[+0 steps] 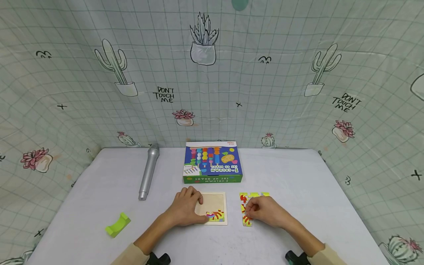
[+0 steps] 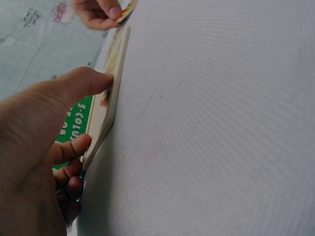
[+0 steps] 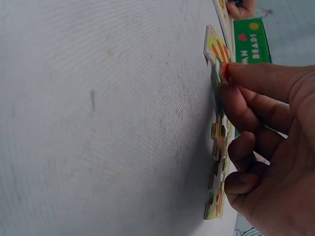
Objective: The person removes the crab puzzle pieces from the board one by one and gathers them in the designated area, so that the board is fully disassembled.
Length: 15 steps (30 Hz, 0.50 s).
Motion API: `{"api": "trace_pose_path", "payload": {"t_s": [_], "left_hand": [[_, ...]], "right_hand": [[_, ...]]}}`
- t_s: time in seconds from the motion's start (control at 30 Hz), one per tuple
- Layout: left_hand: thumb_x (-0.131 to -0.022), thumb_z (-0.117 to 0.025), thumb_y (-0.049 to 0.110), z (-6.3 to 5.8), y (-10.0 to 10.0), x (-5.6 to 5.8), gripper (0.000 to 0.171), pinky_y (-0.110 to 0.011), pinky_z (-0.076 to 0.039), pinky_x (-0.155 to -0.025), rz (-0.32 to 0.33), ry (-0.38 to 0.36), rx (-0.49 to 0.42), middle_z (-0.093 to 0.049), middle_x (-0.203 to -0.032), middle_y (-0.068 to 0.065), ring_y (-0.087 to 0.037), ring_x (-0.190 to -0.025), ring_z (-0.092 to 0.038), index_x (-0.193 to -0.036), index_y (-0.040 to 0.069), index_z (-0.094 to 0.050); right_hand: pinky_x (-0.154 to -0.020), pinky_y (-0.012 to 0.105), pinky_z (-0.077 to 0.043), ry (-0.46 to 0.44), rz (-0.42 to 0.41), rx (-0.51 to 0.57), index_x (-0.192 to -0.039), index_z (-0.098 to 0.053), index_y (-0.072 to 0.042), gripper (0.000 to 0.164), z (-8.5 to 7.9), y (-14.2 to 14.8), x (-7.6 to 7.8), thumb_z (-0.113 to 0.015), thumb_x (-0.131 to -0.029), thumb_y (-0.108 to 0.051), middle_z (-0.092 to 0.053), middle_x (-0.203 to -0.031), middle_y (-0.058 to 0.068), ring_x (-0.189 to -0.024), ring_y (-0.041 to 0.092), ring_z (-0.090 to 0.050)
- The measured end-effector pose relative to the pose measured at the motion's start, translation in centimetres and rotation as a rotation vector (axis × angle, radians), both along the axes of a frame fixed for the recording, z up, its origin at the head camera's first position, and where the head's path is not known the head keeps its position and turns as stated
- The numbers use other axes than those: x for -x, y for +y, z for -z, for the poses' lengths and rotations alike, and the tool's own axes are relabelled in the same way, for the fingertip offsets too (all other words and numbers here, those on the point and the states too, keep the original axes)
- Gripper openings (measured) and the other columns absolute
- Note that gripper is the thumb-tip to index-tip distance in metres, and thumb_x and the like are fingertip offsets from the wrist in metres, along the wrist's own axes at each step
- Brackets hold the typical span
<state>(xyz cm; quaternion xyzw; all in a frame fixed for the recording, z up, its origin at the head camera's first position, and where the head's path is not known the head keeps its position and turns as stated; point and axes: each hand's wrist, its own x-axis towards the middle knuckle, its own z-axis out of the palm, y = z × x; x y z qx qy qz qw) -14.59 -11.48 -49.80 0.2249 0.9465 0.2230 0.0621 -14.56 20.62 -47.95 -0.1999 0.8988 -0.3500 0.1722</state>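
My left hand (image 1: 185, 208) grips the shallow wooden puzzle tray (image 1: 212, 201) at its left side, the thumb on the near edge and the curled fingers toward the far left. Inside the tray, joined yellow-and-red puzzle pieces (image 1: 216, 216) lie along the near edge. To the right of it, my right hand (image 1: 268, 211) pinches a puzzle piece (image 3: 215, 45) between thumb and index finger, tilted up in the right wrist view. Several more puzzle pieces (image 1: 254, 194) lie under and beyond that hand, partly hidden by it.
A blue and green bead-set box (image 1: 212, 179) lies behind the tray. To the left are a grey microphone-shaped stick (image 1: 149, 173) and a bright green curved block (image 1: 118, 225). A cactus-print cloth (image 1: 212, 95) hangs behind the white table.
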Motion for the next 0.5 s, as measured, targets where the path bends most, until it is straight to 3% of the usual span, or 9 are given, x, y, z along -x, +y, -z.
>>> {"api": "trace_pose_path", "payload": {"t_s": [0.5], "left_hand": [[-0.071,-0.08,0.056,-0.03,-0.03,0.03,0.048,-0.044,-0.034,-0.083,0.005,0.003,-0.008,-0.042,-0.1,0.003,-0.02,-0.095,-0.038,-0.09,0.022,-0.052]], "right_hand": [[-0.06,0.024,-0.044,0.065,-0.009,-0.068,-0.083,-0.071,-0.019,0.008,-0.18,-0.41,-0.13,-0.075,-0.089,-0.017,-0.061,-0.069,-0.014,-0.064,0.004,-0.053]]}}
